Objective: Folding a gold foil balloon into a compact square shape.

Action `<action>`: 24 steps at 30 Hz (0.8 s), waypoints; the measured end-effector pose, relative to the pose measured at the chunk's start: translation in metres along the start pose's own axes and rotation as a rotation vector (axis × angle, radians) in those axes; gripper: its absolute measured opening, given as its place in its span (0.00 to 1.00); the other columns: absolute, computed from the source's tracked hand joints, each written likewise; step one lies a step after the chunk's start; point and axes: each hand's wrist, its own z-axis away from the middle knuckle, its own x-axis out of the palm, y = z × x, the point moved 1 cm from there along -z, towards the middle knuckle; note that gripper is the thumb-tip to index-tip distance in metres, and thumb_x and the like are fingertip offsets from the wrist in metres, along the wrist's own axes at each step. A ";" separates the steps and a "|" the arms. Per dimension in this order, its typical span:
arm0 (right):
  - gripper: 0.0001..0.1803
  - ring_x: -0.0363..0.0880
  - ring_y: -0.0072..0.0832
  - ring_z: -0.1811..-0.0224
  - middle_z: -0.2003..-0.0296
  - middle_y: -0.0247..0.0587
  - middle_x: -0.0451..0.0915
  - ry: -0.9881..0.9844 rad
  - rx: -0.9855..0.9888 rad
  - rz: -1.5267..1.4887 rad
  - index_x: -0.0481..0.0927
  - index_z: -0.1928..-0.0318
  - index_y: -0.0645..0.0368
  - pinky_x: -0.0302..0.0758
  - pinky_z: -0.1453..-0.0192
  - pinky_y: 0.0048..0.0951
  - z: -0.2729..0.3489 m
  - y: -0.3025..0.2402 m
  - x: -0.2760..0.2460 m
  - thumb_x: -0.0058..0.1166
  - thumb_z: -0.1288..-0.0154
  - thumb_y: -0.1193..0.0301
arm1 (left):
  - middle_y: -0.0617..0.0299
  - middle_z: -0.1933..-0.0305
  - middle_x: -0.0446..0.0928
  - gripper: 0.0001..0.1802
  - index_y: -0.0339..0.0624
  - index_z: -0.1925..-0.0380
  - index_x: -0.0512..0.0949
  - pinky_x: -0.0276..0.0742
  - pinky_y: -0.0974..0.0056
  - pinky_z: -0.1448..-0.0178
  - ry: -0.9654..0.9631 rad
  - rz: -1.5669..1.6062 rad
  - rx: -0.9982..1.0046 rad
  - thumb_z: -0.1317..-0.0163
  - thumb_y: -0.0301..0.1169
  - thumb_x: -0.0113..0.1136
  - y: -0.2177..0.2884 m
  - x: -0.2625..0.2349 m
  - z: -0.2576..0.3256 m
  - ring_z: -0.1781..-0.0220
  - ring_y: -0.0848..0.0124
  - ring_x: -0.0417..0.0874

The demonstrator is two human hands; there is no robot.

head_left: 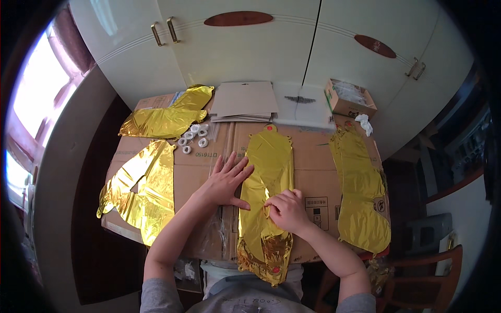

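Observation:
A flat, gold foil balloon (pixel 269 161) lies lengthwise in front of me, its shiny near end hanging over the table's front edge. Fingers spread, my left hand (pixel 224 185) is open, with its fingertips and thumb over the balloon's left side. My right hand (pixel 287 209) is closed in a pinch on a fold of the foil near the balloon's middle. Other flat gold foil balloons lie around: a bent one (pixel 156 182) at the left, another (pixel 167 121) at the back left, and a long one (pixel 361 193) at the right.
Brown cardboard (pixel 313 161) covers the table. Several small white rolls (pixel 202 142) sit at the back left. Behind are stacked grey-brown cards (pixel 244 99), clear plastic bags (pixel 305 112) and a small box (pixel 360 108) beside a crumpled white piece (pixel 365 125). A wooden chair (pixel 428 284) stands at the right.

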 end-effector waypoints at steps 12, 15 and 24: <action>0.05 0.78 0.29 0.62 0.70 0.28 0.83 -0.001 -0.006 0.025 0.82 0.66 0.49 0.63 0.45 0.40 0.000 -0.002 -0.002 0.57 0.43 0.73 | 0.49 0.22 0.54 0.68 0.49 0.26 0.57 0.39 0.30 0.24 0.027 -0.013 0.000 0.64 0.78 0.60 0.002 -0.001 0.000 0.20 0.41 0.43; 0.04 0.78 0.29 0.62 0.70 0.28 0.83 0.000 -0.006 0.033 0.82 0.66 0.49 0.63 0.45 0.40 0.000 -0.001 -0.001 0.57 0.43 0.73 | 0.48 0.22 0.52 0.69 0.49 0.25 0.55 0.37 0.31 0.24 -0.020 -0.018 -0.014 0.64 0.78 0.61 0.003 -0.003 -0.002 0.19 0.41 0.41; 0.05 0.78 0.30 0.61 0.69 0.28 0.83 -0.013 -0.012 0.031 0.82 0.65 0.49 0.63 0.44 0.42 -0.001 -0.001 -0.001 0.57 0.42 0.73 | 0.47 0.24 0.56 0.70 0.44 0.27 0.57 0.43 0.32 0.24 -0.007 -0.126 0.016 0.66 0.79 0.60 0.006 -0.012 -0.007 0.20 0.47 0.50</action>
